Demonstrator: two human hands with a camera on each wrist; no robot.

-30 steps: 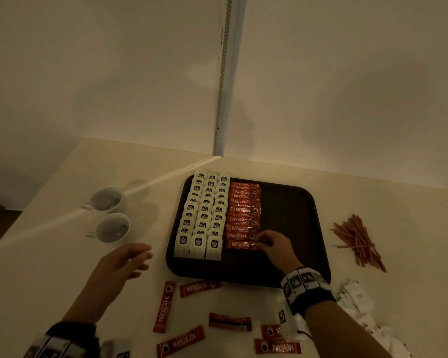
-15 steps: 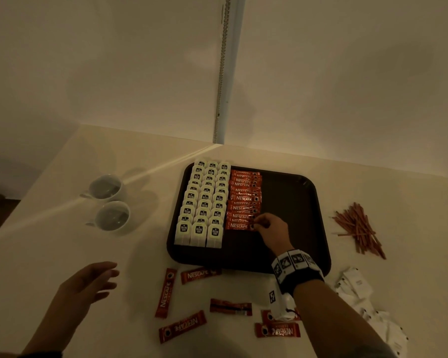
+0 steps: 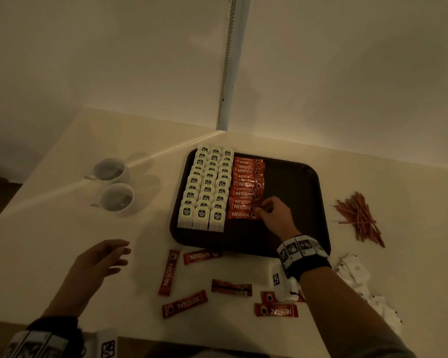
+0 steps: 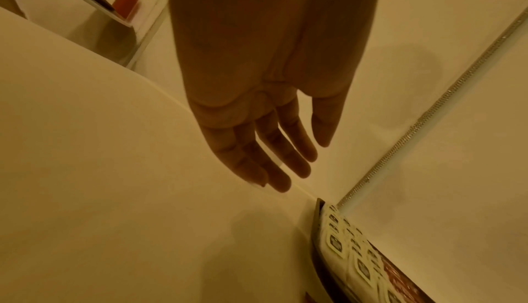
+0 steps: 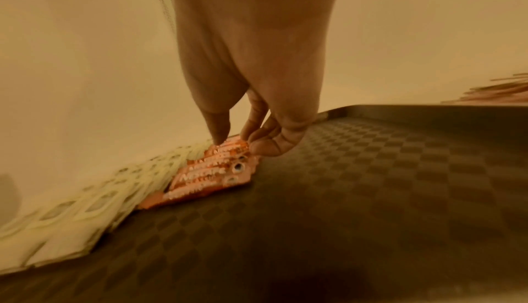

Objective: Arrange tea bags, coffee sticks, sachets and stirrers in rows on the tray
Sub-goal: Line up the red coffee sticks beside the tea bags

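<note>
A dark brown tray holds three columns of white tea bags on its left. One column of red coffee sticks lies beside them. My right hand is on the tray at the right ends of the front sticks. In the right wrist view, the right hand pinches the end of a coffee stick, thumb on top and fingers curled. My left hand hovers over the table left of the tray, holding nothing. The left wrist view shows this hand with its fingers straight.
Several loose coffee sticks lie on the table in front of the tray. A heap of brown stirrers is to the right, and white sachets are at the front right. Two white cups stand on the left.
My left hand has drawn back from the tray's front left corner. My right hand has stayed at the right ends of the front coffee sticks. The head view has tilted a little.
</note>
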